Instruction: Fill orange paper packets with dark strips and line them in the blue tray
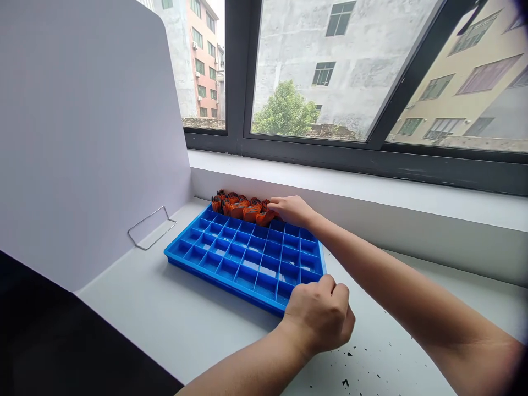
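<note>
A blue divided tray (pixel 247 269) with many small square compartments lies on the white surface. Stacks of thin orange pieces with dark edges (pixel 238 209) stand in its far-left compartments; their exact kind is unclear. My right hand (pixel 292 209) reaches over the far side of the tray, thumb and fingers pinched at the rightmost orange pieces. By the tray's near right corner my left hand (pixel 320 312) is curled closed, knuckles up, covering that corner. Whatever its fingers hold is hidden. The nearer compartments show bare blue walls and some bright reflections.
A bent wire stand (pixel 152 228) rests against the tall white panel (pixel 91 137) at left. Small dark flakes (pixel 345 383) are scattered on the white table (pixel 198 330) at lower right. Behind the tray run a white ledge (pixel 330 187) and dark-framed windows.
</note>
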Available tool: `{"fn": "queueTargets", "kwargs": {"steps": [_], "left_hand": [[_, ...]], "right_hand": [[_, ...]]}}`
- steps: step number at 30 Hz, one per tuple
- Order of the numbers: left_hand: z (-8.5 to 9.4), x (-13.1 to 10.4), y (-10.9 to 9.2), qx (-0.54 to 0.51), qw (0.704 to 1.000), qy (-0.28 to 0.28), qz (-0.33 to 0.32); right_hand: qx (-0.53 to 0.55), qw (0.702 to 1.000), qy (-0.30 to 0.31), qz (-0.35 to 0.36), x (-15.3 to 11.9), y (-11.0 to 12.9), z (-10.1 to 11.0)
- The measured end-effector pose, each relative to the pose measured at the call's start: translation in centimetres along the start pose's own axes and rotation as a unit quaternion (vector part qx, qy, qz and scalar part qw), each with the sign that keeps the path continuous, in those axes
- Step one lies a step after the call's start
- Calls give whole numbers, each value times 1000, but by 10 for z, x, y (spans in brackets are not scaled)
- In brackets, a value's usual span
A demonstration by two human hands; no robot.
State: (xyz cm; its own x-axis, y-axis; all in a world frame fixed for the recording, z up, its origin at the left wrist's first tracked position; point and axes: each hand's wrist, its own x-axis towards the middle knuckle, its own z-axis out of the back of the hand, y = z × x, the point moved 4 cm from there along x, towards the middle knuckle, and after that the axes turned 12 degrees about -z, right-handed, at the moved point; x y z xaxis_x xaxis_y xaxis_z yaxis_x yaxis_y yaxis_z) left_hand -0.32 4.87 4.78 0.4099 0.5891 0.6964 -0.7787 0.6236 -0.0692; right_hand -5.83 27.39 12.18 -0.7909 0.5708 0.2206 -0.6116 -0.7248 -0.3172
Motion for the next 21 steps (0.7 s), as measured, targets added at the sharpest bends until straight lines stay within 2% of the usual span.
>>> {"fn": "queueTargets", "kwargs": {"steps": [15, 21], "left_hand": [[-4, 0, 2, -1, 1000, 15, 7], [-4, -1, 1, -4, 1000, 30, -3]], "right_hand": [[-26, 998, -3, 53, 9, 4, 2], [-11, 999, 5, 45, 6, 19, -5]]}}
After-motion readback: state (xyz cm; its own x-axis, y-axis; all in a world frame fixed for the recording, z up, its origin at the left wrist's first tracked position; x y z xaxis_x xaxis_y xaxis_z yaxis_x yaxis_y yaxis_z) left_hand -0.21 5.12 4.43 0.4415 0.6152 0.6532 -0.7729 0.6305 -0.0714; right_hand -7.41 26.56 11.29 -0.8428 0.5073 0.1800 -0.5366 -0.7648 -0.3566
